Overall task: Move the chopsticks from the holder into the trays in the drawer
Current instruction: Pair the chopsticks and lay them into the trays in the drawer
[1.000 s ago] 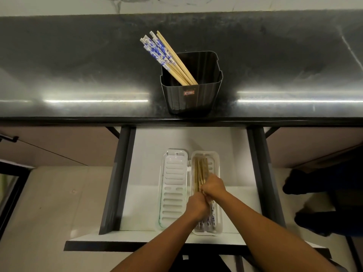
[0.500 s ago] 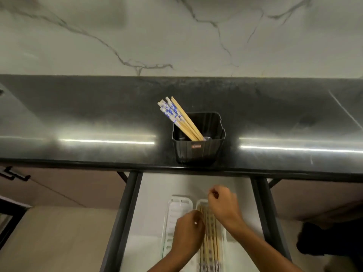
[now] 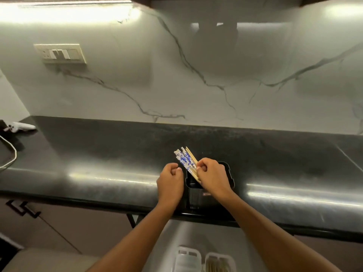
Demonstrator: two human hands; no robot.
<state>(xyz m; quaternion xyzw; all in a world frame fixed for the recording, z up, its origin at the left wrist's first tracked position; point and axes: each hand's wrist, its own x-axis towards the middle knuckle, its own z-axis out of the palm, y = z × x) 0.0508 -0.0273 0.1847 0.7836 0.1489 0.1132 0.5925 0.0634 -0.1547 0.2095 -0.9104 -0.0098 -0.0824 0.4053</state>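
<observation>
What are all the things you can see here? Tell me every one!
chopsticks: a bunch, tan with blue-and-white tops, leaning in the holder
holder: one, black, front of the countertop
countertop: one, black, under the wall
trays: two, white, in the drawer at bottom; right one holds tan chopsticks
switch plate: one, cream, on the marble wall
cable: one, white, far left
left hand: curled, beside the holder
right hand: pinching the chopsticks
</observation>
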